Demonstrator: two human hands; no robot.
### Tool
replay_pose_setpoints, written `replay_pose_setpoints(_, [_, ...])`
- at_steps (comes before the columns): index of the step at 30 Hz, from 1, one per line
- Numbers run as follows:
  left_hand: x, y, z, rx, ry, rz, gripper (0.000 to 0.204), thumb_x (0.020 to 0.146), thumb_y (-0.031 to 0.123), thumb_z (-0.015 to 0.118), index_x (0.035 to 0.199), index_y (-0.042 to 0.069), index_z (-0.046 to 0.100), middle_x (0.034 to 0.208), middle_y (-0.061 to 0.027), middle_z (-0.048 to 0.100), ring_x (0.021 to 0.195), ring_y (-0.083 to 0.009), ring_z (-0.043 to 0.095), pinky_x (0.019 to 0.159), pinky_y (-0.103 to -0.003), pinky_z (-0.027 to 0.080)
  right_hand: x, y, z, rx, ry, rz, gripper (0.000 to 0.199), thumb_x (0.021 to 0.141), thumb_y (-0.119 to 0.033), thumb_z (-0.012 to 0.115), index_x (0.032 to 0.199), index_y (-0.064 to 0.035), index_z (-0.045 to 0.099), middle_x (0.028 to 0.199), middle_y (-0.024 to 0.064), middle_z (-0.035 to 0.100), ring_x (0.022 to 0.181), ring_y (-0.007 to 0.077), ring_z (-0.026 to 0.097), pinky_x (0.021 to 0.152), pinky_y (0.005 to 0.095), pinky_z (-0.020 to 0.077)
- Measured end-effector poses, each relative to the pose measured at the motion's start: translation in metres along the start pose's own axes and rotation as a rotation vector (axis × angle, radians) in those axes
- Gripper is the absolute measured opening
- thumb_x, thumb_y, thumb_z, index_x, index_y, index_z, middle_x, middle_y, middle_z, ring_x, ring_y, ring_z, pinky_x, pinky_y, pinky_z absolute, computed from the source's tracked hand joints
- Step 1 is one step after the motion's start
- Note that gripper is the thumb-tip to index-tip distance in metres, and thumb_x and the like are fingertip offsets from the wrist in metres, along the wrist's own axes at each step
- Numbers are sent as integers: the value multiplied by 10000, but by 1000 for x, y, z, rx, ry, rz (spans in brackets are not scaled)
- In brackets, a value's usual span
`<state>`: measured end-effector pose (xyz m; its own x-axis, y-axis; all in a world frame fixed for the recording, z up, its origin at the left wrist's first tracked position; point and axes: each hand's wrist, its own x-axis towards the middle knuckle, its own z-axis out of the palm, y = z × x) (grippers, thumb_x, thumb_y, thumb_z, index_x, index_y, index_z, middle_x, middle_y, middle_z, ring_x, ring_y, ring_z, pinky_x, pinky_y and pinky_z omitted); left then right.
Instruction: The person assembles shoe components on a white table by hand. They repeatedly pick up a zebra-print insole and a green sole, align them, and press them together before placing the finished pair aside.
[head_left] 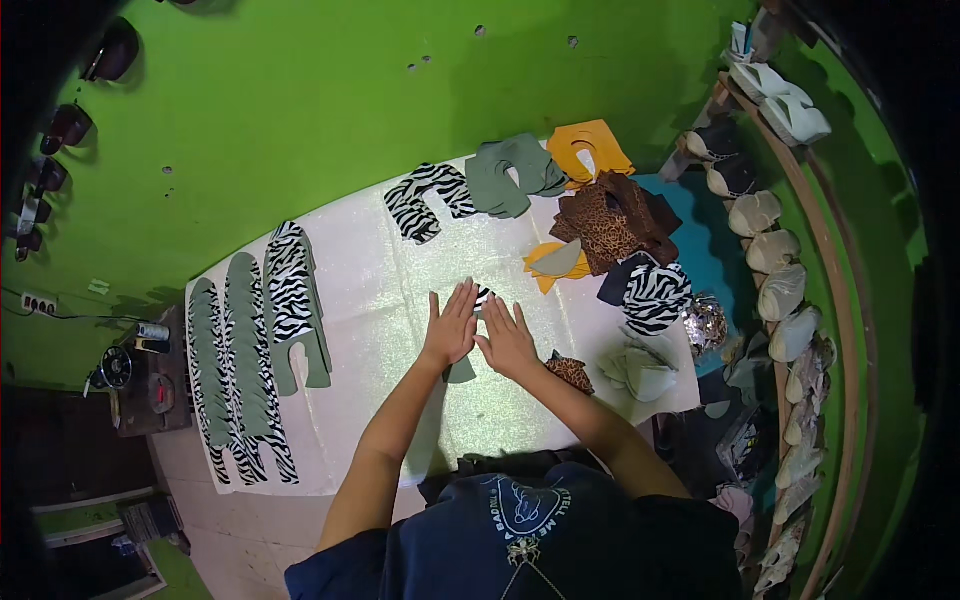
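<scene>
currently i am observing left hand (453,328), fingers together, and right hand (508,343), fingers spread, flanking black-and-white zebra-striped piece (483,297).

Pale table (365,300), zebra-print pieces (292,290), green pieces (490,178), leopard-print pieces (603,228)

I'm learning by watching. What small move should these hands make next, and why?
Probably a gentle press along the small zebra-print piece: the left hand and right hand are open, palms down, close on either side of it, and neither appears to pinch anything.
</scene>
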<state>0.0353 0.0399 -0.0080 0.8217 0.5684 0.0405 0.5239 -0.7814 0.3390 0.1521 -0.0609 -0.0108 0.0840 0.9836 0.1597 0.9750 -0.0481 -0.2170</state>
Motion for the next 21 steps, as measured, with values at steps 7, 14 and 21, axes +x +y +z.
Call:
replay_pose_setpoints(7, [-12,5,-1,75,58,-25,549,878,247,295,1380,69,162,1447,-75,140,1325,-228,169,1004,-592,-9,-2,-1,2,7,16,1,583,898,-389,310,1320,12,285,1403,149,227,1316,241,173,1052,482,83])
replay_pose_setpoints(14, [-45,15,-4,125,82,-190,520,884,261,322,1352,50,244,1424,-78,216,1304,-213,231,1011,-585,10,-3,-1,5,-32,25,22,582,893,-378,326,1334,-1,265,1410,131,224,1321,219,170,1053,486,62])
replay_pose_setpoints(21, [-49,13,8,120,167,-230,523,867,260,335,1355,88,261,1429,-56,209,1314,-257,192,975,-635,-32,10,-15,-8,-50,-58,44,570,887,-394,329,1292,6,339,1374,149,295,1296,238,235,985,615,74])
